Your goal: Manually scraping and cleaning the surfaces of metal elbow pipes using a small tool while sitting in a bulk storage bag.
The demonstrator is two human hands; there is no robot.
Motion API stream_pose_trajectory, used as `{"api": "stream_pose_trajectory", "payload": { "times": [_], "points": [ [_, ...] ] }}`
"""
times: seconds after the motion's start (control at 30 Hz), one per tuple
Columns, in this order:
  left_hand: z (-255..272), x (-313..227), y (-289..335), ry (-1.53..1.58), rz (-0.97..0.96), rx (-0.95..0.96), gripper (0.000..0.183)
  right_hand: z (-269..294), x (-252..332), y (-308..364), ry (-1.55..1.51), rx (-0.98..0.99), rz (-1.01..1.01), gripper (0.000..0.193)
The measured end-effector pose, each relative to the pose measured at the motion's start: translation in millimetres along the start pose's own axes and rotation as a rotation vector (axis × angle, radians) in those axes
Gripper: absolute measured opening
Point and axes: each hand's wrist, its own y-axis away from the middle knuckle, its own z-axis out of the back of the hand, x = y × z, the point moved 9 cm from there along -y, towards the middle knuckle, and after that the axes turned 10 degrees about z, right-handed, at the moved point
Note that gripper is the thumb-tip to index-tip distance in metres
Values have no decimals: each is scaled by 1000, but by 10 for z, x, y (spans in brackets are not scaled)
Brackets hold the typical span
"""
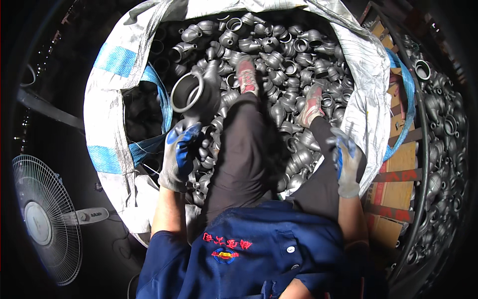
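Observation:
My left hand (179, 154), in a white glove with blue-coated fingers, is closed on the lower end of a grey metal casting (211, 92). The casting has a wide round opening tilted up to the left and a narrow neck at its far end. It is held up above the heap of similar grey castings (274, 60) in a big white bag (368, 74). My right hand (347, 162), gloved the same way, hovers over my right leg by the bag's right side. Its fingers are smeared, and I cannot make out anything in them.
My feet in red-and-grey shoes (247, 74) rest among the castings. Blue straps (406, 109) loop from the bag's rim. A fan (45, 219) stands at lower left. To the right, more castings (443, 144) fill a metal-framed bin beside cardboard panels (398, 189).

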Motion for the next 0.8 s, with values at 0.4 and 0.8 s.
{"api": "stream_pose_trajectory", "payload": {
  "times": [0.4, 0.8],
  "points": [
    [-1308, 881, -64, -83, 359, 676, 23, -779, 190, -256, -445, 197, -120, 35],
    [-1393, 1104, -598, 65, 328, 613, 21, -487, -340, -13, -514, -2, -135, 20]
  ]
}}
